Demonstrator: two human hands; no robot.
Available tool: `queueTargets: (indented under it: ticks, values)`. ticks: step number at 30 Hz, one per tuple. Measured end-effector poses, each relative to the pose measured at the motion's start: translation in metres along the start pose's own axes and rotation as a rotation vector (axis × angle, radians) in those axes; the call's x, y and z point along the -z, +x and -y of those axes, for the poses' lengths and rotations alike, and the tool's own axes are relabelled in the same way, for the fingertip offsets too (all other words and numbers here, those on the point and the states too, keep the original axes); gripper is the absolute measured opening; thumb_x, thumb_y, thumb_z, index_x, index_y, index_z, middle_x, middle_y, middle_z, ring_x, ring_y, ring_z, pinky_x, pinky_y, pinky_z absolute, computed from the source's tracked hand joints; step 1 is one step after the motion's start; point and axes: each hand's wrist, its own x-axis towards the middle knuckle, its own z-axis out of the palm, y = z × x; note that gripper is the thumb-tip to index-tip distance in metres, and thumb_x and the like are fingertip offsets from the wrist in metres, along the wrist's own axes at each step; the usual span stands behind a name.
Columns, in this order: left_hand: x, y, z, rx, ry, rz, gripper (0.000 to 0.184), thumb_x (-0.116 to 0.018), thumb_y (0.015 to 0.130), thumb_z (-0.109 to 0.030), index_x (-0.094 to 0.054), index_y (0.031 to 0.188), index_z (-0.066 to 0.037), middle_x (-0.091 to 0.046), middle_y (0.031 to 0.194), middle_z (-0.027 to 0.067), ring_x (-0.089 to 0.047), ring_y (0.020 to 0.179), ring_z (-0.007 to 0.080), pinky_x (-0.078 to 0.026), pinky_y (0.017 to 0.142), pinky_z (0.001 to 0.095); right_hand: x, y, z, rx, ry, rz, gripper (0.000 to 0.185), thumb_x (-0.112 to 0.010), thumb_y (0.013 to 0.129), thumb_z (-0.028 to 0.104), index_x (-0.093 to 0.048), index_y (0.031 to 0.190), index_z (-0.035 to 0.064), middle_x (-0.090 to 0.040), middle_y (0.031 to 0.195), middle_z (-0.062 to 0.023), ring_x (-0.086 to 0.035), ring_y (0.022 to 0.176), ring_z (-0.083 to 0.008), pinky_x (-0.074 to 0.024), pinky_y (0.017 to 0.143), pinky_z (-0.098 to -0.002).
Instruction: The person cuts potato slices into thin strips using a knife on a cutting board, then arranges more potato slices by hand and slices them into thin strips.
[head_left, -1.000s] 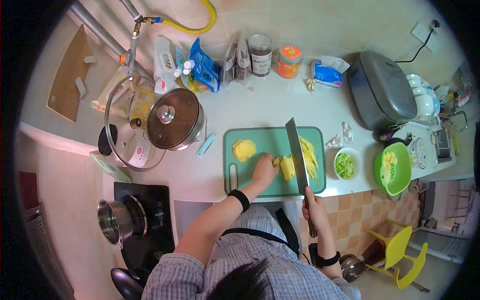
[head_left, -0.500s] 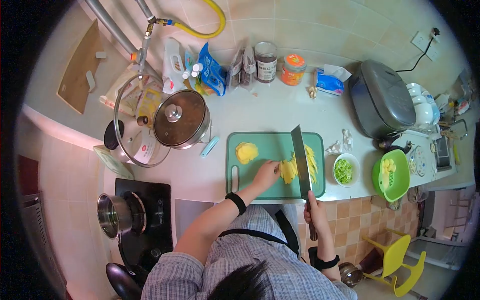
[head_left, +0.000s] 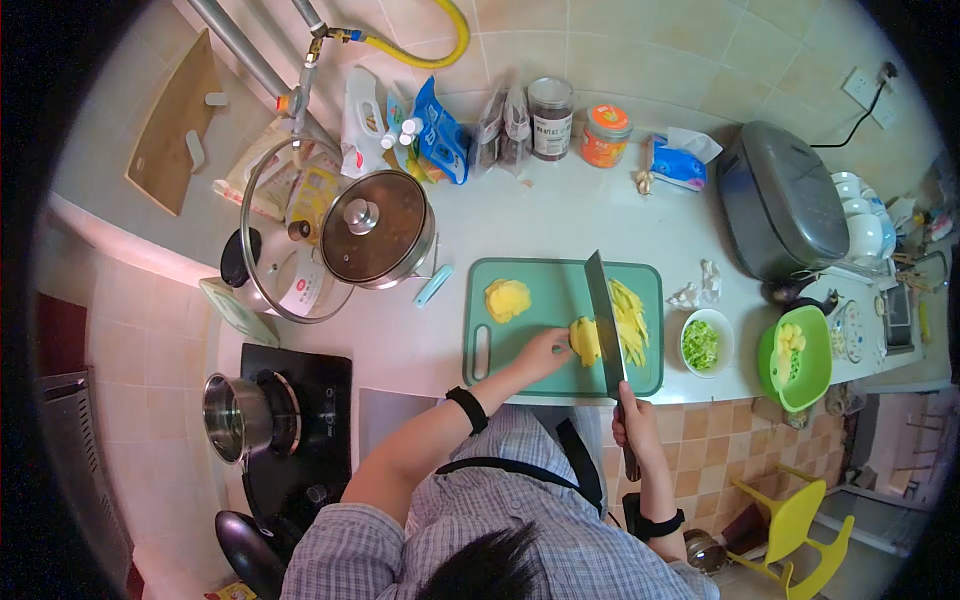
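Note:
On the green cutting board (head_left: 540, 385), my right hand (head_left: 637, 422) is closed round the handle of a cleaver (head_left: 604, 315). The blade stands between a short stack of yellow potato slices (head_left: 584, 342) and a heap of cut potato strips (head_left: 630, 322) on its right. Curled fingers of my left hand (head_left: 545, 352) press against the left side of the slice stack; the fingertips are partly hidden. Another pile of potato slices (head_left: 508, 300) lies at the board's upper left.
Right of the board are a white bowl of chopped greens (head_left: 700, 345), a green basket (head_left: 795, 385) and a rice cooker (head_left: 785, 200). A lidded pot (head_left: 378, 228) and a peeler (head_left: 433, 286) lie to the left. A saucepan (head_left: 237, 415) sits by the black cooktop (head_left: 325, 425).
The cleaver has shifted left relative to the board, toward my left hand. More of the strip heap shows on its right, and the slice stack looks narrower. The whole view has shifted slightly.

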Motion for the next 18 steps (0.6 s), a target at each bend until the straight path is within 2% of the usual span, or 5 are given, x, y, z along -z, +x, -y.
queueTargets:
  ticks: [7,10,15,17,18]
  values:
    - [0.037,-0.033,0.005,0.063,0.247,0.010,0.026,-0.055,0.083,-0.010,-0.055,0.107,0.002,-0.061,0.098,0.0141,-0.061,0.087,0.0215,-0.048,0.078,0.0308,0.001,-0.003,0.004,-0.023,0.007,0.011,0.053,-0.048,0.086,0.052,-0.044,0.057,0.0081,-0.039,0.046,0.0002,-0.036,0.036,-0.0096,-0.0287,0.036,-0.0236]
    - [0.043,-0.045,0.014,0.072,0.171,-0.030,0.021,-0.056,0.081,-0.012,-0.060,0.097,0.001,-0.064,0.087,0.0149,-0.062,0.081,0.0246,-0.048,0.075,0.0324,0.000,-0.003,0.001,-0.025,-0.036,-0.009,0.051,-0.047,0.086,0.053,-0.042,0.060,0.0086,-0.039,0.046,0.0007,-0.035,0.036,-0.0085,-0.0287,0.035,-0.0221]
    - [0.048,-0.038,0.024,0.005,0.117,-0.132,0.021,-0.056,0.081,-0.009,-0.058,0.100,0.000,-0.063,0.088,0.0139,-0.062,0.079,0.0235,-0.048,0.072,0.0308,-0.010,-0.009,0.009,-0.015,-0.074,0.004,0.048,-0.051,0.086,0.048,-0.045,0.062,0.0072,-0.040,0.048,0.0009,-0.038,0.038,-0.0086,-0.0314,0.037,-0.0219]
    - [0.048,-0.033,0.018,-0.041,0.086,-0.171,0.021,-0.056,0.081,-0.008,-0.057,0.101,-0.001,-0.063,0.088,0.0135,-0.062,0.078,0.0228,-0.048,0.071,0.0306,-0.015,-0.004,0.004,0.076,-0.181,-0.005,0.053,-0.050,0.086,0.049,-0.053,0.067,-0.0008,-0.043,0.048,-0.0025,-0.041,0.041,-0.0102,-0.0336,0.039,-0.0264]
    - [0.048,-0.033,-0.006,-0.083,0.134,-0.338,0.021,-0.056,0.081,-0.007,-0.057,0.102,-0.002,-0.062,0.087,0.0130,-0.061,0.076,0.0223,-0.048,0.069,0.0308,-0.014,0.005,-0.010,0.152,-0.306,-0.032,0.054,-0.052,0.084,0.048,-0.056,0.074,-0.0048,-0.052,0.052,-0.0103,-0.051,0.044,-0.0194,-0.0403,0.045,-0.0327]
